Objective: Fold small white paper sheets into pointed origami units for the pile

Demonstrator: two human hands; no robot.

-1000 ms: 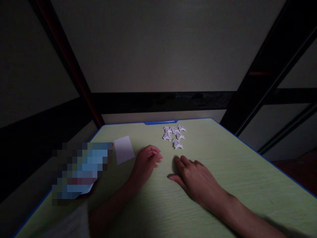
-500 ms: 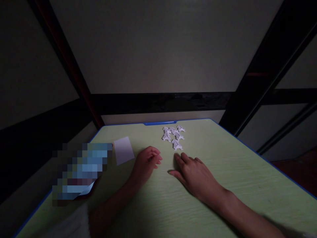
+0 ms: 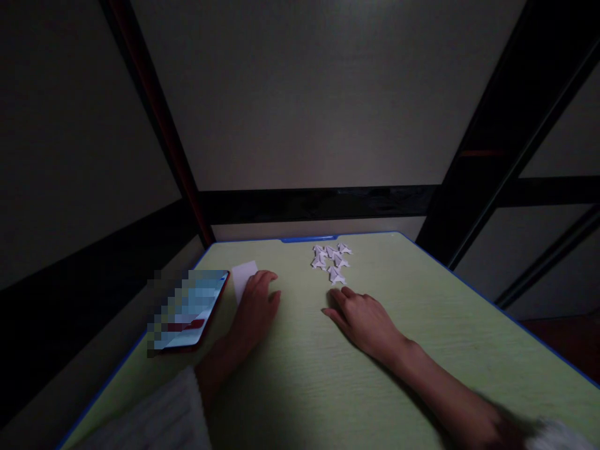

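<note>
At table centre, dim light, low contrast. Left hand (image 3: 255,306) lies palm down on the green tabletop (image 3: 422,325), fingers loose and unclenched, fingertips (image 3: 265,278) lying over the near edge of a white paper sheet (image 3: 244,274); nothing is gripped. The sheet lies flat at about 10 o'clock on the table, partly covered by that hand. Right hand (image 3: 363,315) is also flat and released, palm down, fingers pointing to 11 o'clock and holding nothing. Its fingertips are just short of a cluster of small folded white paper figures (image 3: 332,258), and contact cannot be told. The cluster sits at 12 o'clock near the far edge, with the pieces close together and some touching.

A phone in a red case (image 3: 187,309) lies face up at 9 o'clock, just beside the left hand's wrist side and the sheet, its screen pixelated. A white knit sleeve (image 3: 159,419) covers the left forearm at 7 o'clock; the right forearm is bare up to a pale cuff (image 3: 557,434) at 5 o'clock.

The tabletop is pale green with a faint wood-grain pattern and a thin blue rim (image 3: 469,275); a blue tab (image 3: 309,238) sits on the far edge at 12 o'clock. Behind it is a plain beige wall (image 3: 304,94), crossed low down by a dark horizontal rail (image 3: 319,203). A reddish-dark slanted post (image 3: 159,131) stands at 10 o'clock and a thick black slanted post (image 3: 492,144) at 2 o'clock.
</note>
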